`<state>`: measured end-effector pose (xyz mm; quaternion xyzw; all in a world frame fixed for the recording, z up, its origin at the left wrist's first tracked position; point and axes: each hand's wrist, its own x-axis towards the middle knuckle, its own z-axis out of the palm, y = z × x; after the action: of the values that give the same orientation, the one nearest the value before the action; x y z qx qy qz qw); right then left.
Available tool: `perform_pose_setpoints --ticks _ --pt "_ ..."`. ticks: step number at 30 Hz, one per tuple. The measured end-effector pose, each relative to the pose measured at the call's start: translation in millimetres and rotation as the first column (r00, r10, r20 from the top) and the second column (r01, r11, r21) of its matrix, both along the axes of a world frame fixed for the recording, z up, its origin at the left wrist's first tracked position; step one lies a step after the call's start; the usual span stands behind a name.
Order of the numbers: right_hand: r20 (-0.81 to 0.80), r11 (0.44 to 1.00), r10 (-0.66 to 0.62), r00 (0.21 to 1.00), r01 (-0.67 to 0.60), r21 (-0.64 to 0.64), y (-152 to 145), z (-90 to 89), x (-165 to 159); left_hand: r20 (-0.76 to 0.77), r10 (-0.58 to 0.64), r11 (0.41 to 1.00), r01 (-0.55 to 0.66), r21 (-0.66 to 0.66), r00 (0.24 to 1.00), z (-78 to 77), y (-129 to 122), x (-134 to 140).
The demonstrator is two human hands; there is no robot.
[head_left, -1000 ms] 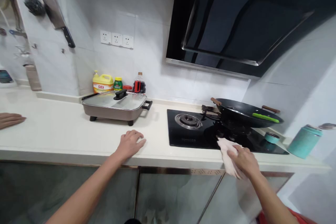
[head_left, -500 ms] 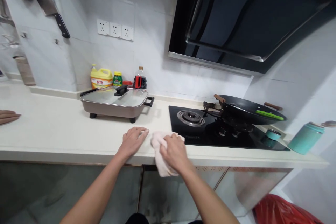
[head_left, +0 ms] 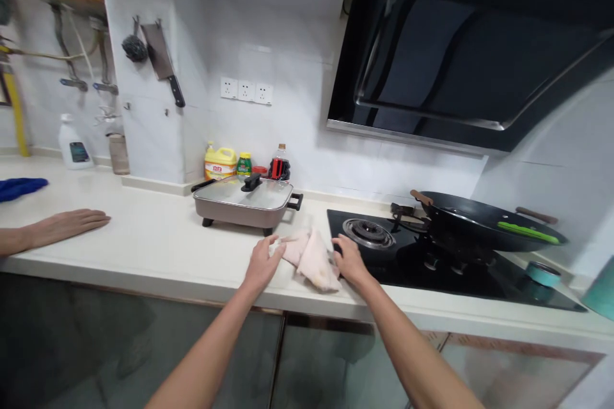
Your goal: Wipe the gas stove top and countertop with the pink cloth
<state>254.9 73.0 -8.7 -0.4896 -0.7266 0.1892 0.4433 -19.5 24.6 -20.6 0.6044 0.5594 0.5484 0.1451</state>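
Pale tiled walls back a kitchen bench [head_left: 158,239], where a folded pinkish-white cloth [head_left: 316,262] lies near the front edge, between a person's two bare hands. Left hand [head_left: 260,265] sits at the cloth's left side, palm low, thumb and fingers slightly apart; whether it pinches the fabric cannot be told. Right hand [head_left: 351,260] is at the cloth's other side, its fingers bent and spread from the thumb; contact with the cloth is unclear.

Just beyond the left hand stands a rectangular electric skillet [head_left: 240,214] under a glass lid [head_left: 220,192] with a black knob. Behind it, farther from the same hand, are a yellow detergent jug [head_left: 220,163], a green bottle with a yellow cap [head_left: 244,165] and a dark-filled bottle [head_left: 280,167].

Beside the right hand and reaching well to its right is a black gas cooktop [head_left: 403,266], a round burner [head_left: 368,234] just past the fingertips. Farther right of that hand, a black wok [head_left: 480,220] carries a green-handled utensil [head_left: 527,232]; a small teal container [head_left: 543,273] is nearer the front. Well left of the left hand, another person's hand [head_left: 71,228] rests flat on the bench, near a blue cloth [head_left: 22,188].
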Motion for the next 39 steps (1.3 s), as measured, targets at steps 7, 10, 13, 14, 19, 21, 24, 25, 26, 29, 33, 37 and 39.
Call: perform_pose_setpoints --ticks 7,10,13,14,19,21,24,25,26,29,33,37,39 --pt "0.194 0.957 -0.291 0.937 0.287 0.047 -21.4 -17.8 139.1 -0.278 -0.031 1.0 0.029 -0.009 0.96 0.9 -2.4 8.1" --pt "0.434 0.939 -0.34 0.834 0.326 0.111 -27.3 -39.0 177.4 -0.408 -0.056 0.997 0.03 -0.071 0.911 14.1 -1.8 24.0" --pt "0.527 0.932 -0.363 0.768 0.3 0.204 -28.5 -57.5 190.2 -0.491 -0.185 0.976 0.099 -0.196 0.851 30.7 -0.1 51.6" --pt "0.539 0.927 -0.376 0.754 0.298 0.228 -28.8 -61.6 190.3 -0.507 -0.235 0.961 0.121 -0.247 0.829 35.9 0.0 62.6" --pt "0.556 0.914 -0.404 0.726 0.301 0.272 -33.8 -68.7 184.6 -0.579 -0.436 0.868 0.151 -0.474 0.689 48.6 -3.5 116.4" --pt "0.557 0.914 -0.405 0.725 0.302 0.272 -36.7 -68.9 184.0 -0.59 -0.481 0.841 0.152 -0.519 0.648 47.8 -0.7 130.1" --pt "0.559 0.916 -0.402 0.725 0.307 0.259 -41.4 -69.2 183.7 -0.598 -0.481 0.834 0.124 -0.538 0.641 46.4 15.8 138.2" --pt "0.557 0.916 -0.4 0.728 0.308 0.255 -43.0 -69.5 183.7 -0.604 -0.47 0.837 0.107 -0.537 0.643 46.3 24.6 139.0" --pt "0.555 0.918 -0.396 0.731 0.307 0.251 -44.4 -70.0 183.9 -0.611 -0.46 0.84 0.092 -0.535 0.644 46.4 34.7 139.7" --pt "0.548 0.923 -0.383 0.744 0.298 0.241 -46.4 -73.7 187.9 -0.62 -0.45 0.843 0.077 -0.532 0.643 46.1 70.5 144.4" --pt "0.587 0.946 -0.324 0.742 0.262 0.19 -44.3 -84.7 200.5 -0.626 -0.431 0.843 0.043 -0.536 0.65 45.5 127.0 156.7" --pt "0.581 0.944 -0.328 0.745 0.235 0.231 -45.3 -95.4 209.7 -0.658 -0.377 0.86 -0.016 -0.509 0.652 47.0 189.6 163.8" --pt "0.575 0.945 -0.322 0.752 0.215 0.248 -48.0 -97.3 212.5 -0.668 -0.359 0.868 -0.03 -0.495 0.652 47.7 220.5 165.1"
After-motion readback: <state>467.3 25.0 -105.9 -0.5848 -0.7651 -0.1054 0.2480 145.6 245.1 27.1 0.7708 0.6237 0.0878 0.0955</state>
